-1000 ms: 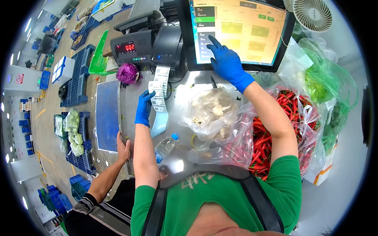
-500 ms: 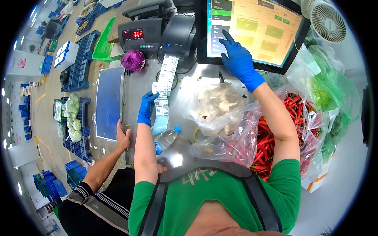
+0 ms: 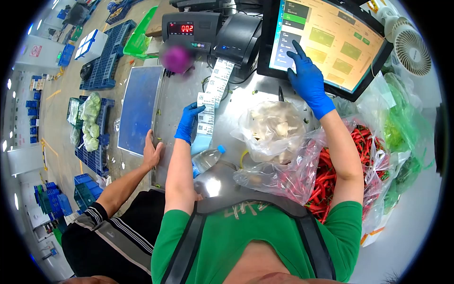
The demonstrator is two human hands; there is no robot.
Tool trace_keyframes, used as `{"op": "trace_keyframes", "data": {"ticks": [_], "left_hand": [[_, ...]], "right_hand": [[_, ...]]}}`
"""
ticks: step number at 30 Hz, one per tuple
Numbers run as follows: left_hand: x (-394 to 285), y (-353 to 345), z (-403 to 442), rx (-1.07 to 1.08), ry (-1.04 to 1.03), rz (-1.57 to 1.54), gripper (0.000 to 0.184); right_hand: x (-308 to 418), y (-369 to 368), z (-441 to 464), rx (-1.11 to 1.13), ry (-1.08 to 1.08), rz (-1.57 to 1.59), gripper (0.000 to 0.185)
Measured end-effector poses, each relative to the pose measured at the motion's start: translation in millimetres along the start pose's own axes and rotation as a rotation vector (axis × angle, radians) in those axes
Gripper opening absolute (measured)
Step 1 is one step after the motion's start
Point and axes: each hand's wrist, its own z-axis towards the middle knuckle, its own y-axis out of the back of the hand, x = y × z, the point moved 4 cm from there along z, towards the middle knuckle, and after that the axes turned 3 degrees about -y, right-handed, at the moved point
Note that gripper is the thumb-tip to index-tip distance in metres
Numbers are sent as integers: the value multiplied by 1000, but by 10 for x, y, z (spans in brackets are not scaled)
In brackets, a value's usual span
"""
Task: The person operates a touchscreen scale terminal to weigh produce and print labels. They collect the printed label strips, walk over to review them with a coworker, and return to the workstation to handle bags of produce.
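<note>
My left hand [image 3: 188,123], in a blue glove, pinches a long strip of printed labels [image 3: 206,116] that hangs from the black label printer [image 3: 238,40]. A clear water bottle [image 3: 207,160] with a blue cap lies beside that wrist. My right hand [image 3: 309,85], also gloved in blue, is at the touchscreen monitor [image 3: 326,45], its fingers spread and the index finger pointing at the dark menu column. Whether the fingertip touches the glass cannot be told. Below it sits a plastic bag of pale, whitish produce [image 3: 274,128]; red chili peppers [image 3: 321,184] fill another bag under my right forearm.
A scale display [image 3: 182,29] reads 0.02, with a blurred purple round vegetable [image 3: 176,59] before it. A co-worker's hand [image 3: 152,150] rests by the blue scale platform [image 3: 139,109]. A fan [image 3: 411,49] and green bags [image 3: 402,113] stand right. Blue pallets [image 3: 106,59] lie on the floor.
The whole view has shifted, so the bench items appear further right and slightly lower. My left hand keeps hold of the label strip, and my right hand stays at the screen's menu column.
</note>
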Motion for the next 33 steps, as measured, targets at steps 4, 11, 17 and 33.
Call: {"op": "trace_keyframes", "data": {"ticks": [4, 11, 17, 33], "left_hand": [[63, 81, 45, 10, -14, 17, 29], [44, 23, -41, 12, -6, -48, 30], [142, 207, -71, -26, -74, -78, 26], [337, 402, -35, -75, -126, -238, 25]], "right_hand": [[-30, 20, -13, -4, -9, 15, 44], [-64, 20, -28, -65, 20, 32, 38], [-69, 29, 79, -5, -35, 29, 36], [-518, 470, -208, -106, -103, 2, 34]]}}
